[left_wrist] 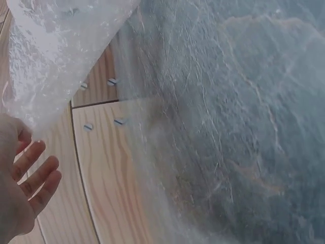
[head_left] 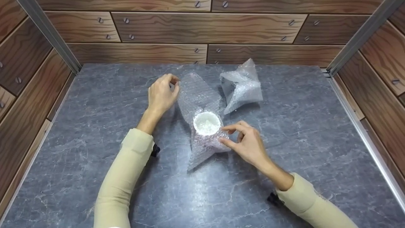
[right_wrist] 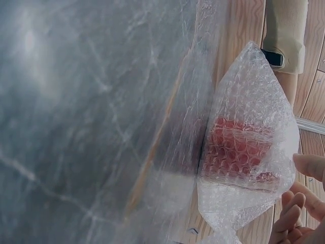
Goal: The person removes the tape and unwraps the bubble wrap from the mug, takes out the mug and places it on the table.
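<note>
A round container (head_left: 207,123) with a white rim and pale inside stands upright on a sheet of bubble wrap (head_left: 199,95). Its red side (right_wrist: 236,152) shows through the wrap in the right wrist view. At the sheet's far left corner, my left hand (head_left: 162,93) pinches the raised bubble wrap (left_wrist: 56,56) between thumb and forefinger. My right hand (head_left: 248,144) is at the container's right side, thumb and forefinger apart, their tips touching the wrap folded against it. The container's lower part is hidden under the wrap.
Behind and to the right lies another bubble-wrapped bundle (head_left: 242,87), its contents not clear. A dark marbled tabletop (head_left: 95,126) lies beneath everything. Wood-patterned walls (head_left: 205,28) and metal frame posts (head_left: 364,34) border it.
</note>
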`<state>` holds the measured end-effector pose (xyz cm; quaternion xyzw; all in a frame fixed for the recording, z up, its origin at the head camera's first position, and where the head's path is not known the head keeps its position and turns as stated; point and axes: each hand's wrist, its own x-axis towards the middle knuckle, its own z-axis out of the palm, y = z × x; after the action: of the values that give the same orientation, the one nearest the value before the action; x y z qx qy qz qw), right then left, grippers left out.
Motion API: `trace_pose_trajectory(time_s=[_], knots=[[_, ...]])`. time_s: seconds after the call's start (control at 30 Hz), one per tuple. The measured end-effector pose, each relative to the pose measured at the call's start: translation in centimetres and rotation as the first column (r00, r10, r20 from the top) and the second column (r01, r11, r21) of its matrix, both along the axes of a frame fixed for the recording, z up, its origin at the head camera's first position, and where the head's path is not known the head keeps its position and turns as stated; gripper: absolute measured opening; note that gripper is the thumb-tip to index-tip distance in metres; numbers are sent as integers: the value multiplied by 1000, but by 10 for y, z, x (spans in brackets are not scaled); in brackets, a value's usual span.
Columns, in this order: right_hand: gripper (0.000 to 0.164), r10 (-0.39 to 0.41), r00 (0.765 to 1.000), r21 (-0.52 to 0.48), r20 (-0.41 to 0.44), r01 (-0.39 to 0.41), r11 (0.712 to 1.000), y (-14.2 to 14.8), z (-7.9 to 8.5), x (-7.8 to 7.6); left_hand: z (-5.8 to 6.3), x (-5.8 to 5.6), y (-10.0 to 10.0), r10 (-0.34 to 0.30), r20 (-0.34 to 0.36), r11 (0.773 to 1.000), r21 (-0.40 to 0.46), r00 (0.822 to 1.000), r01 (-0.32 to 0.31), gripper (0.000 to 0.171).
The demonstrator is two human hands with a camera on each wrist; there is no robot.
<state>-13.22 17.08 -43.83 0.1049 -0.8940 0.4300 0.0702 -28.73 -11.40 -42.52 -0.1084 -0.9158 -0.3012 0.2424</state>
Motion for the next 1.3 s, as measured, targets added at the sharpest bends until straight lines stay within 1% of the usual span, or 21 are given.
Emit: trace_pose_trajectory(time_s=[0.23, 0.37, 0.47, 0.6, 0.8, 1.0, 1.17, 1.3], knots=[[31, 0, 1000, 10, 4, 0, 1000, 1, 1, -1, 9, 19, -2, -47, -78, 997, -69, 996, 42, 12], [31, -4, 1000, 16, 6, 3, 1000, 2, 1, 0, 12, 31, -3, -87, -102, 990, -119, 991, 74, 12], [31, -6, 1000, 16, 18, 6, 1000, 2, 1, 1, 12, 42, -4, -121, -100, 983, -151, 988, 105, 11], [31, -5, 1000, 13, 28, 5, 1000, 2, 2, 1, 10, 55, -4, -169, -95, 973, -175, 981, 150, 11], [31, 1, 999, 6, 35, -1, 1000, 1, 3, 0, 2, 73, -4, -239, -108, 956, -201, 965, 215, 11], [30, -3, 1000, 4, 29, 3, 1000, -1, 3, 1, -7, 92, -1, -307, -76, 936, -203, 949, 287, 16], [31, -6, 1000, 1, 27, 6, 1000, -2, 2, 0, -13, 104, 5, -360, -51, 919, -194, 932, 344, 19], [32, -10, 1000, 6, 11, 10, 1000, -2, 2, -1, -16, 110, 8, -388, -48, 907, -197, 920, 372, 20]])
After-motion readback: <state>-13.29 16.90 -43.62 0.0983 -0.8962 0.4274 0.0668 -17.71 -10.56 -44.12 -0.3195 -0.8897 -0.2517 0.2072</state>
